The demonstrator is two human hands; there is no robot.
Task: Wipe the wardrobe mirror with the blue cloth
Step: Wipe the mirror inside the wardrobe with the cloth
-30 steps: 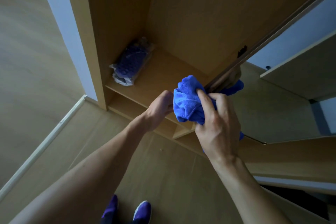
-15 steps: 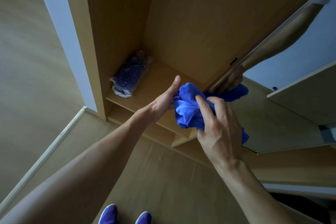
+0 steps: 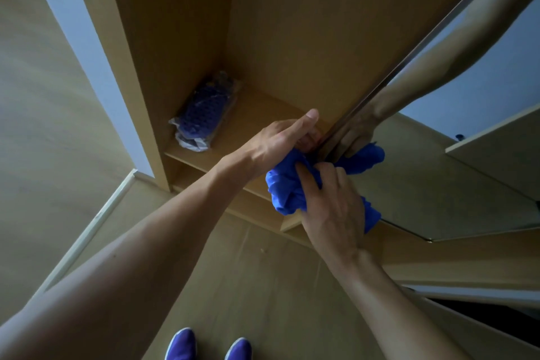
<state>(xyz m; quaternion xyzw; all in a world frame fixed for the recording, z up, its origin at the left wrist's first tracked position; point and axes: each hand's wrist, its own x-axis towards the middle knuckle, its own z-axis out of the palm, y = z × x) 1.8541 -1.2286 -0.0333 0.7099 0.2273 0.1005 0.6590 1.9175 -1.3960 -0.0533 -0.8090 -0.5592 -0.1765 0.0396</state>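
Mirror: tall frameless wardrobe door mirror, its near edge running up and to the right from the hands.
Cloth: crumpled bright blue microfibre cloth, bunched at that edge.
Right hand: fingers closed over the cloth, nearer the glass.
Left hand: gripping the cloth's upper end, thumb extended.
Next move: likely sweeps rightward across the glass.
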